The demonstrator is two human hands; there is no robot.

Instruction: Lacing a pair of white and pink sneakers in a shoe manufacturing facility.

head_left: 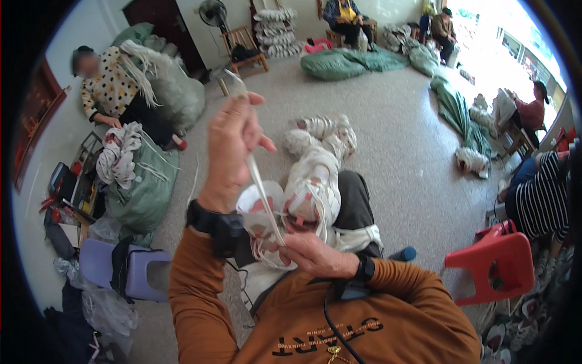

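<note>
A flat white shoelace (262, 188) runs taut from my raised left hand (233, 136) down to my right hand (312, 252). My left hand is closed round its upper part, and a short end sticks out above the fingers. Low near my lap, my right hand pinches the lace beside a white shoe upper (257, 206) with pink patches. Loose lace loops hang below it. Just beyond, a white and pink shoe upper (303, 203) tops a long row of nested white uppers (312, 176) that stretches away across the floor. My right hand partly hides the nearest laces.
At left sit a purple plastic stool (124, 267) and a green sack (145, 194) topped with white uppers. A red stool (494, 264) stands right. A person in a spotted top (112, 79) works far left; others sit farther back and right, near green sacks (351, 62).
</note>
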